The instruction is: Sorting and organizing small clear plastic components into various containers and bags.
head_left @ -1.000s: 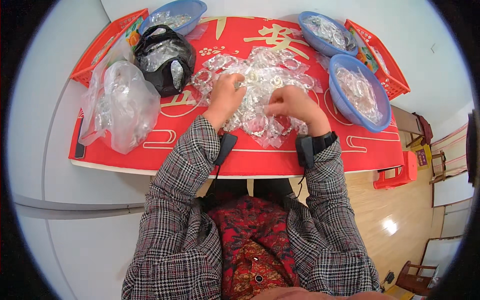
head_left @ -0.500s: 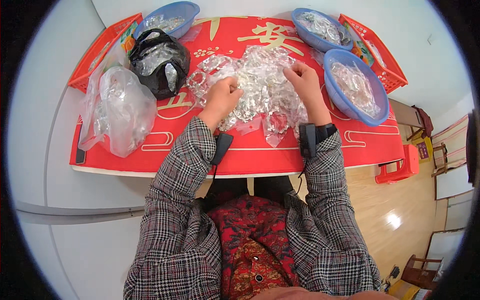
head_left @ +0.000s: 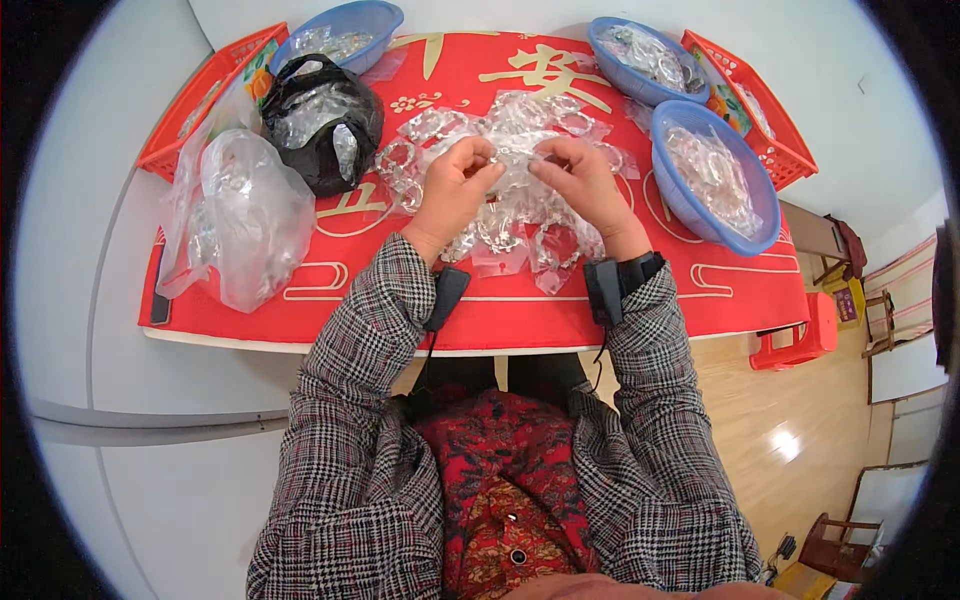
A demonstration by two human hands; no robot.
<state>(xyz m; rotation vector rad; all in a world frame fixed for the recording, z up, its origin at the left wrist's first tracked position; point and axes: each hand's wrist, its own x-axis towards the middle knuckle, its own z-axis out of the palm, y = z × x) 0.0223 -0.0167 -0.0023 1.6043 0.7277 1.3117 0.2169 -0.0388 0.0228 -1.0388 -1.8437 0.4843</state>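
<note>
A heap of small clear plastic bags (head_left: 540, 110) with silvery bracelet-like pieces inside lies in the middle of the red table cover (head_left: 440, 320). Above its centre both hands pinch one clear plastic bag (head_left: 514, 150), held up between them. The thumb and fingers of my left hand (head_left: 458, 190) close on its left side. On its right side, my right hand (head_left: 582, 182) grips with thumb and fingertips. What this bag contains is hard to make out. One bagged bracelet (head_left: 398, 160) lies left of my left hand, and another (head_left: 555, 245) in front of my right wrist.
At left stand a black plastic bag (head_left: 318, 165) and a translucent white bag (head_left: 255, 220), both filled. Blue basins (head_left: 755, 235) with bagged pieces sit at the back left and on the right. Red baskets (head_left: 785, 160) flank both far corners. A red stool (head_left: 800, 335) is on the floor, right.
My right hand has moved left toward my left hand, which has shifted slightly right. A clear bag is now raised between them. The heap is a little more spread out.
</note>
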